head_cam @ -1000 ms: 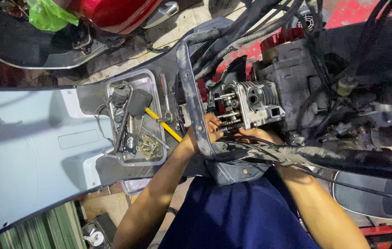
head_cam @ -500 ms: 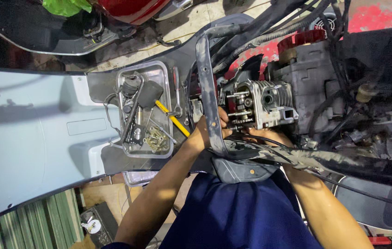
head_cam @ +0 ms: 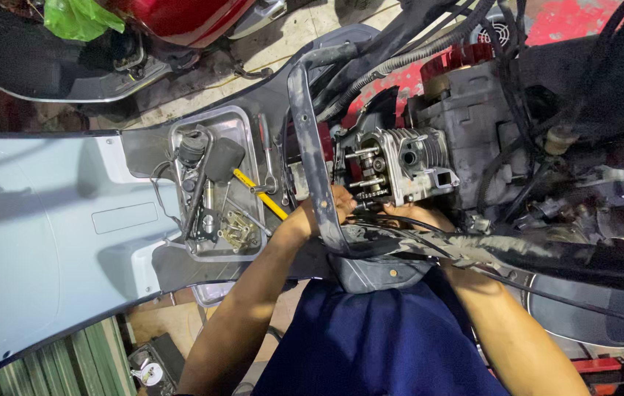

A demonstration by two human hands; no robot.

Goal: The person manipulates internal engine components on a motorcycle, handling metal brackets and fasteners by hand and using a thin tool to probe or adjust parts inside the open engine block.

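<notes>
The cylinder head [head_cam: 400, 165] is seen directly above the left hand [head_cam: 330, 209] and right hand [head_cam: 411, 214]; finger spread cannot be determined behind the frame tube [head_cam: 308, 147].

A silver-grey engine head [head_cam: 400, 167] is seen in the middle. Just left of it, a dull grey frame bar [head_cam: 304, 147] is seen. Further left, a shiny metal tray [head_cam: 247, 132] is filled with dark tools, and a bright yellow handle [head_cam: 264, 198] is laid across its edge. Left of the tray, a pale blue-grey body panel [head_cam: 40, 220] is spread out. Below the engine head, a dark blue shirt [head_cam: 378, 345] is worn. Above it, red parts [head_cam: 466, 55] and black cables [head_cam: 414, 37] are seen. A bright green bag [head_cam: 77, 16] is seen far up and left.
</notes>
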